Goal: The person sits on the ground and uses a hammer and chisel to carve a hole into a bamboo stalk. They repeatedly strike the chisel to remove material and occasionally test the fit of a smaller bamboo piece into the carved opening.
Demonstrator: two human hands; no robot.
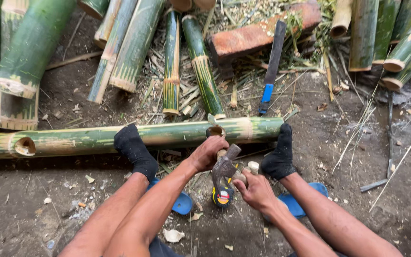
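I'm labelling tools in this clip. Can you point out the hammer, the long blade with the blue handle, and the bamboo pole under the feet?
hammer [224, 167]: head view, on its metal head.
blue-handled blade [274, 57]: head view, mid dark blade.
bamboo pole [82, 139]: head view, bare green stretch left of the socked foot.

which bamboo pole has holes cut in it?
The long pole lying crosswise under both socked feet: one hole near its left end, another at the left hand. The rest show none.

Bare, dark earth floor [34, 209] outdoors, littered with pale chips and dry slivers. Cut green bamboo lengths [134, 47] lie stacked along the far side beside a worn red brick [258, 35]. Flat, even daylight, no hard shadows
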